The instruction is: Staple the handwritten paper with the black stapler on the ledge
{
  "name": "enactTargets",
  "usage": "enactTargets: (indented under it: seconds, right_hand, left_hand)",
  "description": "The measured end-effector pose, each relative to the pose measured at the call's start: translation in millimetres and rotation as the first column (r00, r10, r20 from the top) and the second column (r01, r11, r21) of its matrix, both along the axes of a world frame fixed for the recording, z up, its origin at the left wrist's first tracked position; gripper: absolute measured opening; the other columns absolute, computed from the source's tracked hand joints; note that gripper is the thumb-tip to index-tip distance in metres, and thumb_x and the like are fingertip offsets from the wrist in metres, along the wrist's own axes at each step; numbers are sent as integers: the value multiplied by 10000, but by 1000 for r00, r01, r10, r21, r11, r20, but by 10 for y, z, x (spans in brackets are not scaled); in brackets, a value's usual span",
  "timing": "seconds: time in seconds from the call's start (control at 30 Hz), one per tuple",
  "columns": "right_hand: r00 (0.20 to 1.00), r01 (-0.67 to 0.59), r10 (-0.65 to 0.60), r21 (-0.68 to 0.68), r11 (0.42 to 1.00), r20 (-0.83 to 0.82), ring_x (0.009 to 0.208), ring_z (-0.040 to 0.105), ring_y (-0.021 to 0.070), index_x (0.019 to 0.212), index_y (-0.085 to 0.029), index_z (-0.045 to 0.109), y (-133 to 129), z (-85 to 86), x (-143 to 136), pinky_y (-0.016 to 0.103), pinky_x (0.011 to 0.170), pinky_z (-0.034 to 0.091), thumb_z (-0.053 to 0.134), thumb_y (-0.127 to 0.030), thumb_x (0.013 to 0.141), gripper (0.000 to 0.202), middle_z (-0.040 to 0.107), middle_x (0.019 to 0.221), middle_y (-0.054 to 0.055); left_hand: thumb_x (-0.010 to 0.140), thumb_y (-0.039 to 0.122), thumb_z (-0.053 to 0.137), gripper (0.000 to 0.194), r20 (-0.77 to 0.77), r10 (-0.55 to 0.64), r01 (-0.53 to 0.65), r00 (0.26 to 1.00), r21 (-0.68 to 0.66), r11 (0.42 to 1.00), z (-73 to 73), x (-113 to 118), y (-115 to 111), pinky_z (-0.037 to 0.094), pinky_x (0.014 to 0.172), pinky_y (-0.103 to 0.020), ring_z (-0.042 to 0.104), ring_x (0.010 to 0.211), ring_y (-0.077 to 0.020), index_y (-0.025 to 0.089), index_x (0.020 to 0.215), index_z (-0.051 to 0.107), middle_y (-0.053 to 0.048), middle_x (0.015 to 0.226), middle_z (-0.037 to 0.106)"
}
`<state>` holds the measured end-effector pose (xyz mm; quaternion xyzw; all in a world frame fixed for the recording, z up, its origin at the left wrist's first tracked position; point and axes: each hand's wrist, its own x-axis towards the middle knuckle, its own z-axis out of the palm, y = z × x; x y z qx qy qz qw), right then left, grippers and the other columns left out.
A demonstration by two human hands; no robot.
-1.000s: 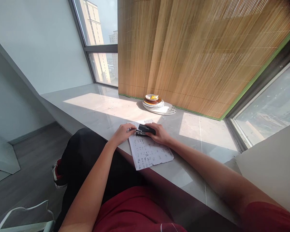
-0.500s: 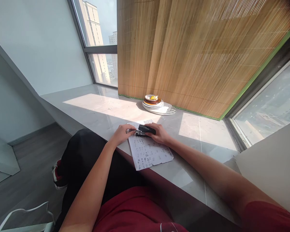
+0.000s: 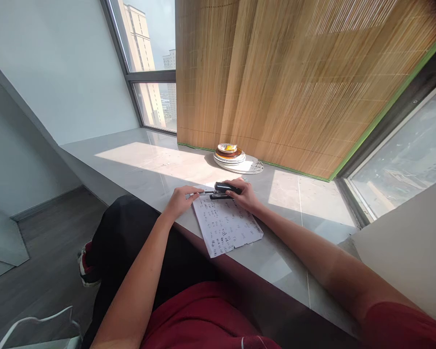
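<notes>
My right hand (image 3: 245, 195) is wrapped round the back end of a black stapler (image 3: 225, 187), whose top arm is raised from its base. Closed in a pinch, my left hand (image 3: 181, 199) holds a thin silver and dark strip (image 3: 203, 193) at the stapler's front end. Whether this strip is a loose piece or part of the stapler I cannot tell. Under the stapler lies a white sheet of paper (image 3: 232, 225) with rows of handwriting, its lower corner jutting past the ledge's front edge.
A stack of plates (image 3: 229, 156) stands on the pale tiled ledge (image 3: 131, 162) beyond the paper. Behind it hangs a bamboo blind (image 3: 261, 82) with a green hem. Windows lie to the left and right. My knee (image 3: 121, 218) is beside the ledge.
My right hand and the stapler have shifted slightly right, and the paper a little with them. A longer stretch of the thin strip shows between my left fingers and the stapler.
</notes>
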<state>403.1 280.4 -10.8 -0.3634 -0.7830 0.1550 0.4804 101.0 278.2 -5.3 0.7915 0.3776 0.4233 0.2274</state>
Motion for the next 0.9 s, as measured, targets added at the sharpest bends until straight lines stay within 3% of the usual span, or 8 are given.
enactTargets:
  seconds: [0.23,0.4,0.5,0.63,0.7,0.8,0.9]
  right_hand:
    - [972,-234,233,-34,972,-26,1076,702,296,1252,-294,805,-116,108,-109,475,969,551,721,-593,976,416,809,1149,74]
    - [972,-231,231,5,973,48,1014,689,291,1249,-308,804,-262,166,-314,464,949,526,718,-510,996,335,807,1082,62]
    - [986,-153,156,-45,987,60,994,701,286,1225,-307,806,-276,135,-381,446,916,533,752,-387,966,276,809,1085,53]
    - [999,17,-9,-190,982,47,993,716,287,1078,-270,816,-171,117,-346,431,908,538,820,-307,853,228,810,1075,53]
    - [992,-5,40,-278,961,120,957,707,269,1022,-250,794,-85,171,-241,406,875,531,827,-342,828,218,797,1033,48]
    - [944,-75,200,-421,904,262,868,660,228,981,-235,741,20,319,25,356,783,509,848,-423,787,290,755,966,32]
    - [925,-90,295,-615,784,240,863,651,226,1009,-230,703,62,467,369,332,720,516,857,-477,770,377,730,956,38]
  left_hand:
    - [836,311,855,303,108,-93,97,990,-27,995,11,93,-74,613,956,-445,773,992,-287,237,1130,841,-69,1039,830]
    - [791,241,849,244,66,-81,81,994,12,997,17,143,-59,596,917,-422,748,961,-270,223,1031,812,-52,990,807]
    - [782,257,858,262,63,-9,8,998,25,1000,24,94,-26,576,917,-410,735,926,-249,233,1035,795,-41,1014,805]
    - [910,323,712,127,169,257,-265,951,26,964,-17,-6,51,549,838,-377,725,882,-231,224,968,766,-47,971,795]
    - [906,323,678,128,237,348,-348,907,-42,937,-59,-47,90,539,771,-355,716,864,-233,216,920,748,-54,938,784]
    - [857,327,695,129,285,365,-335,887,-148,930,-111,-77,121,536,728,-340,693,820,-225,211,891,741,-58,926,772]
    - [841,333,699,139,308,362,-318,880,-186,930,-126,-90,119,543,736,-343,686,814,-223,208,885,741,-60,918,767]
